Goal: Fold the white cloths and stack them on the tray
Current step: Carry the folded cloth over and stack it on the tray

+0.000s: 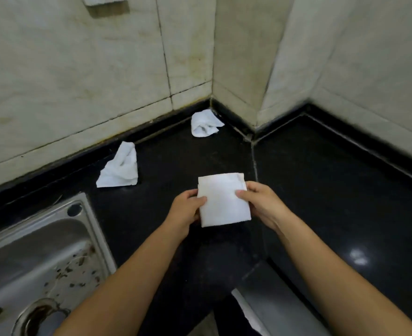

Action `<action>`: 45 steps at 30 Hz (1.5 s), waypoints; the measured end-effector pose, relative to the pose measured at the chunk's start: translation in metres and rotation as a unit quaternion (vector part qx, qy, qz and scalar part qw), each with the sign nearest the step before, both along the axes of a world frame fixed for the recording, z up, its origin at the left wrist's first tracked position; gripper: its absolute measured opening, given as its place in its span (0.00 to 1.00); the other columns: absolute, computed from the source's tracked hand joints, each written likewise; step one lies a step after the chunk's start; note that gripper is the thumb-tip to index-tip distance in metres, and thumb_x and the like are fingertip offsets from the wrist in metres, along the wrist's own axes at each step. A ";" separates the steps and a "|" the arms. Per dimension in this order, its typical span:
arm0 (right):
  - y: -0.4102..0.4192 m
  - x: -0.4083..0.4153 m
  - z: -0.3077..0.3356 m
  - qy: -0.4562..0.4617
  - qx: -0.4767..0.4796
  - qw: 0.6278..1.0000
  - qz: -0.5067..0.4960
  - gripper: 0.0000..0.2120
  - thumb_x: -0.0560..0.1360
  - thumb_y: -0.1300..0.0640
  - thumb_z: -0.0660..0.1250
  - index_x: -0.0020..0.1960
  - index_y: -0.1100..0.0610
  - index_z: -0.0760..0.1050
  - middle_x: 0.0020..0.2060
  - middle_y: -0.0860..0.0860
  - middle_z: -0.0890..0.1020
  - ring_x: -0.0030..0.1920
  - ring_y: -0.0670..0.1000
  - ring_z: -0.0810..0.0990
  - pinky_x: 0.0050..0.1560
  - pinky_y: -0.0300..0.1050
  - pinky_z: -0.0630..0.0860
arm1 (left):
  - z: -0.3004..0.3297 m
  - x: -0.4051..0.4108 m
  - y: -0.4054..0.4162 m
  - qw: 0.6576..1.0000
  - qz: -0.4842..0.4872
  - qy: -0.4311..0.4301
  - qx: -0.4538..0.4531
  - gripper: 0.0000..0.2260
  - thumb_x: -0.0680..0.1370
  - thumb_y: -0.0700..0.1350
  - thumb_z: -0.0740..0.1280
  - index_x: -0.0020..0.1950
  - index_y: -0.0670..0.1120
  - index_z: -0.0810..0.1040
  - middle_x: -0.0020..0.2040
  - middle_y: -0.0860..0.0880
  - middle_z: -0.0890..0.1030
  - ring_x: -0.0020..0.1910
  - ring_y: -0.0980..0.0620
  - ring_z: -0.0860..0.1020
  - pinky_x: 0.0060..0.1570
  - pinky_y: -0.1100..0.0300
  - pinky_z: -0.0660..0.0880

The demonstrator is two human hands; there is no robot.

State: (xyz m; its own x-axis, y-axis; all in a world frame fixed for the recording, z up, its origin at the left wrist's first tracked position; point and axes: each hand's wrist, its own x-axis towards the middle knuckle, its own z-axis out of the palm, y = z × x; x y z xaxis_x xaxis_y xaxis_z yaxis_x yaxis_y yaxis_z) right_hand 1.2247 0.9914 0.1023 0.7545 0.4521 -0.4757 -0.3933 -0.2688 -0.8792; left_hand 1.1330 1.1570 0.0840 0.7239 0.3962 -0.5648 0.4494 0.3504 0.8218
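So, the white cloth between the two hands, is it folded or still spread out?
Folded. The cloth is a compact square with straight edges, layered at its top right corner, held by the left hand and right hand.

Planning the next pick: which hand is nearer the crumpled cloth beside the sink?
Left. The left hand holds the folded cloth's left edge, down and right of the crumpled cloth. The right hand holds the opposite edge, farther away.
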 end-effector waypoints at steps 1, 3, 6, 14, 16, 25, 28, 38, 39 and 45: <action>-0.017 -0.011 0.003 0.003 0.010 1.000 -0.030 0.04 0.76 0.63 0.66 0.50 0.59 0.78 0.48 0.57 0.83 0.48 0.55 0.82 0.52 0.54 0.78 | 0.007 -0.004 -0.011 0.999 -0.037 -0.007 -0.003 0.11 0.78 0.38 0.64 0.60 0.42 0.74 0.55 0.44 0.80 0.50 0.49 0.80 0.43 0.57 0.77; -0.054 -0.036 0.007 0.011 0.024 0.995 -0.093 0.05 0.76 0.64 0.65 0.50 0.60 0.78 0.47 0.56 0.83 0.47 0.55 0.82 0.51 0.53 0.78 | 0.018 -0.011 -0.035 0.994 -0.109 -0.028 -0.001 0.04 0.78 0.37 0.64 0.51 0.42 0.77 0.51 0.43 0.81 0.46 0.50 0.80 0.41 0.58 0.76; -0.116 -0.074 0.011 0.019 0.030 0.984 -0.175 0.05 0.76 0.64 0.65 0.50 0.61 0.78 0.48 0.56 0.84 0.49 0.55 0.82 0.52 0.53 0.79 | 0.033 -0.018 -0.082 0.979 -0.200 -0.045 -0.003 0.04 0.78 0.38 0.63 0.46 0.44 0.77 0.47 0.46 0.82 0.44 0.51 0.81 0.44 0.58 0.77; -0.298 -0.205 0.026 -0.004 0.057 0.917 -0.395 0.05 0.76 0.64 0.65 0.51 0.63 0.77 0.49 0.58 0.83 0.48 0.56 0.82 0.53 0.54 0.79 | 0.048 -0.054 -0.267 0.910 -0.414 -0.028 -0.010 0.05 0.78 0.38 0.65 0.43 0.45 0.76 0.45 0.47 0.82 0.45 0.51 0.80 0.50 0.56 0.77; -0.346 -0.253 0.022 -0.002 0.054 0.889 -0.454 0.08 0.76 0.64 0.65 0.53 0.66 0.77 0.51 0.60 0.83 0.51 0.58 0.82 0.56 0.56 0.78 | 0.047 -0.075 -0.324 0.881 -0.472 -0.024 -0.004 0.05 0.78 0.38 0.65 0.43 0.45 0.76 0.43 0.48 0.82 0.44 0.52 0.80 0.47 0.58 0.77; -0.592 -0.545 0.010 0.022 0.022 0.735 -0.677 0.06 0.77 0.64 0.64 0.52 0.61 0.77 0.46 0.55 0.82 0.43 0.51 0.80 0.44 0.44 0.76 | 0.021 -0.282 -0.640 0.719 -0.694 -0.003 -0.044 0.07 0.77 0.36 0.65 0.40 0.44 0.76 0.36 0.47 0.80 0.33 0.54 0.78 0.37 0.62 0.77; -0.664 -0.627 0.018 0.018 0.019 0.696 -0.718 0.05 0.76 0.64 0.65 0.50 0.58 0.78 0.42 0.52 0.82 0.40 0.48 0.80 0.36 0.39 0.78 | 0.024 -0.353 -0.732 0.678 -0.733 0.003 -0.051 0.08 0.77 0.36 0.65 0.39 0.44 0.75 0.29 0.50 0.79 0.26 0.57 0.76 0.26 0.66 0.73; -0.869 -0.701 0.036 -0.017 0.021 0.636 -0.771 0.09 0.76 0.66 0.65 0.55 0.66 0.76 0.39 0.56 0.80 0.28 0.46 0.79 0.25 0.36 0.70 | 0.042 -0.416 -0.961 0.633 -0.770 -0.023 -0.069 0.09 0.76 0.37 0.66 0.38 0.47 0.76 0.38 0.48 0.82 0.39 0.52 0.79 0.44 0.60 0.76; -0.893 -0.698 0.041 -0.024 0.023 0.636 -0.771 0.10 0.76 0.66 0.65 0.56 0.66 0.76 0.39 0.56 0.80 0.28 0.47 0.79 0.25 0.36 0.70 | 0.045 -0.412 -0.985 0.630 -0.773 -0.034 -0.072 0.08 0.76 0.37 0.66 0.38 0.46 0.76 0.40 0.47 0.82 0.40 0.51 0.79 0.44 0.60 0.77; -1.045 -0.669 0.104 -0.109 0.013 0.650 -0.752 0.11 0.77 0.67 0.63 0.59 0.67 0.74 0.38 0.54 0.80 0.29 0.43 0.80 0.25 0.35 0.74 | 0.107 -0.379 -1.141 0.612 -0.773 -0.150 -0.073 0.08 0.76 0.39 0.67 0.37 0.47 0.74 0.40 0.47 0.79 0.36 0.53 0.76 0.37 0.63 0.75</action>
State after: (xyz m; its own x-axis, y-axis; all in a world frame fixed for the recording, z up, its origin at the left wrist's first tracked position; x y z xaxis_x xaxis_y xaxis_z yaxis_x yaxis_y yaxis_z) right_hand 0.5561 -0.0536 0.2064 0.4001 -0.8692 -0.2905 -0.0585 0.2921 -0.9546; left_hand 0.7537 0.0158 0.1908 0.2505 -0.9319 -0.2624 0.1727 -0.2237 0.9593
